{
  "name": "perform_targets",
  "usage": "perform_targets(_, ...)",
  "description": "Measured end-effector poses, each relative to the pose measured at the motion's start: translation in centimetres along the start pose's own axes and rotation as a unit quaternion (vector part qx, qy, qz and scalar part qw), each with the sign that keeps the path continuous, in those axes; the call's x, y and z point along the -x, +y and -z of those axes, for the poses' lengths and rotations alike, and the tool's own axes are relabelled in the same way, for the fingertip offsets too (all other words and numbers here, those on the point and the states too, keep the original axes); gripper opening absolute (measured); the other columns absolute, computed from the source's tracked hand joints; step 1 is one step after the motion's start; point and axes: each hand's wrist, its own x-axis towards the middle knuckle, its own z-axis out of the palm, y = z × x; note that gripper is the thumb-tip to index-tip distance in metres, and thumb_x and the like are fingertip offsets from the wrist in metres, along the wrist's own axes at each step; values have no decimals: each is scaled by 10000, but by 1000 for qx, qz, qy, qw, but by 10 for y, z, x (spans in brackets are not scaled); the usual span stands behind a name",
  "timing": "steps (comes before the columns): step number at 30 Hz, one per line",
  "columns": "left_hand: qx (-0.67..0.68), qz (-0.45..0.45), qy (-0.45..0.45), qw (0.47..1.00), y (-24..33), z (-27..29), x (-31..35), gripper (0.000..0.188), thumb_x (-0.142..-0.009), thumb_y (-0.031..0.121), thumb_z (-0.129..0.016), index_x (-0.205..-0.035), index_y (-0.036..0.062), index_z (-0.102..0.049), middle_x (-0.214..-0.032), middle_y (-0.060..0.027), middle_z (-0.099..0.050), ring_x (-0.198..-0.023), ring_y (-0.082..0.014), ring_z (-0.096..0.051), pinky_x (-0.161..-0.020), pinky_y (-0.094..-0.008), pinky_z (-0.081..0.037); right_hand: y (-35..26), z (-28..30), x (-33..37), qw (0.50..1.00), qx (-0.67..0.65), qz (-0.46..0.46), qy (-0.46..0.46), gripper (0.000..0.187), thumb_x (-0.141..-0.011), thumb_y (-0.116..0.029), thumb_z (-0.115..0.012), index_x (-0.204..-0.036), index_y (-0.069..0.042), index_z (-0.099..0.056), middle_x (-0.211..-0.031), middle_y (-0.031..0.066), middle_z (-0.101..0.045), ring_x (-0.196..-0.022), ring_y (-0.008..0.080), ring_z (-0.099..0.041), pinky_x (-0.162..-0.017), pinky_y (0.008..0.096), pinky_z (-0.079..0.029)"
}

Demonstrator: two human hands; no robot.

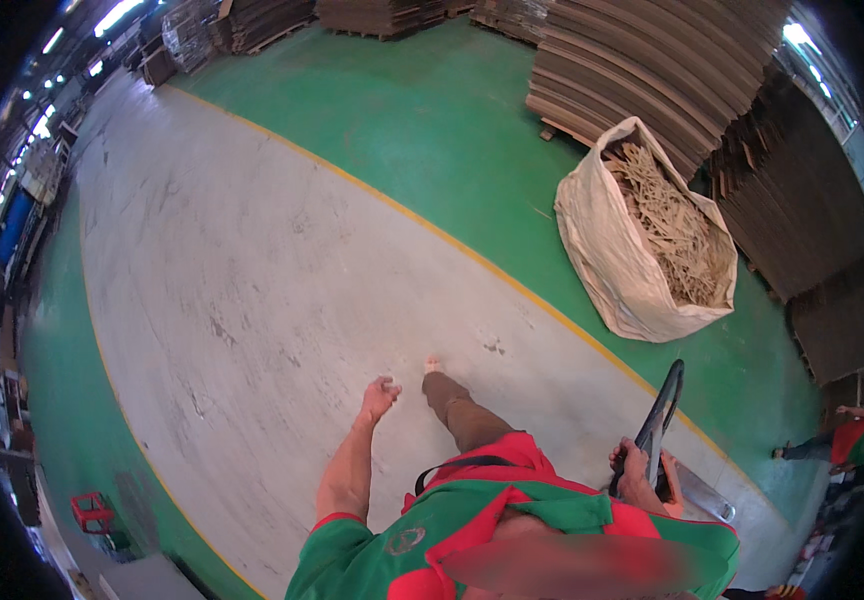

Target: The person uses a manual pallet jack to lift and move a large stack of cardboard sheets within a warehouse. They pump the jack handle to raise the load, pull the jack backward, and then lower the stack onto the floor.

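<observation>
My left hand (382, 397) hangs free over the grey walkway, its fingers loosely curled and apart, with nothing in it. On the other side, my right hand (635, 462) is closed around a black loop-shaped handle (664, 400) that looks like a pallet jack's. Metal and orange parts (697, 490) of that equipment show beside and behind my right forearm; the rest of it is hidden by my body. One brown-trousered leg (467, 410) reaches forward between my hands.
A large white sack (602, 255) of shredded cardboard strips stands on the green floor (392, 110), past the yellow line (422, 220). Tall cardboard stacks (652, 60) rise behind it. Another person (852, 440) is at the far right. A red crate-like object (92, 512) lies lower left.
</observation>
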Motion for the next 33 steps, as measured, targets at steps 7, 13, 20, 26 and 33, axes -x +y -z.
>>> perform_targets(7, 77, 251, 7, 965, -52, 119, -29, 526, -848, 213, -794, -1260, -39, -587, -966, -166, -692, -667, -195, -679, -559, -317, -552, -38, -205, -19, 999, -24, -29, 18, 119, -882, -144, -624, -856, -60, -545, -657, 79, -587, -520, 220, -603, -434, 329, -463)
perform_targets(13, 184, 292, -11, 939, -67, 226, -68, 449, -880, 211, -769, -1224, -11, -584, -929, -129, -697, -661, -227, -669, -562, -354, -555, -68, -355, -2, 999, -34, -25, 6, 158, -891, -139, -634, -921, -42, -513, -685, 80, -587, -532, 213, -595, -451, 329, -465)
perform_targets(20, 195, 285, 18, 938, -13, 407, -270, 427, -875, 188, -759, -1211, -6, -581, -923, -143, -703, -641, -206, -659, -504, -340, -525, -116, -569, 28, 996, -18, 58, 62, 204, -906, -166, -658, -964, -46, -505, -748, 67, -596, -578, 186, -591, -484, 312, -446)
perform_targets(26, -36, 106, -6, 994, 133, 555, -480, 472, -912, 205, -708, -1308, 10, -542, -1013, -135, -702, -769, -209, -683, -632, -355, -576, -146, -736, 59, 992, 2, 102, 77, 215, -899, -233, -675, -952, -75, -538, -772, 40, -602, -586, 154, -591, -504, 285, -450)
perform_targets(33, 26, -13, -30, 999, 242, 642, -652, 526, -912, 241, -730, -1335, -6, -537, -970, -126, -699, -791, -184, -676, -639, -328, -550, -183, -933, 47, 993, -16, 114, 29, 255, -908, -244, -681, -1027, -82, -523, -792, 38, -602, -589, 156, -596, -515, 287, -472)
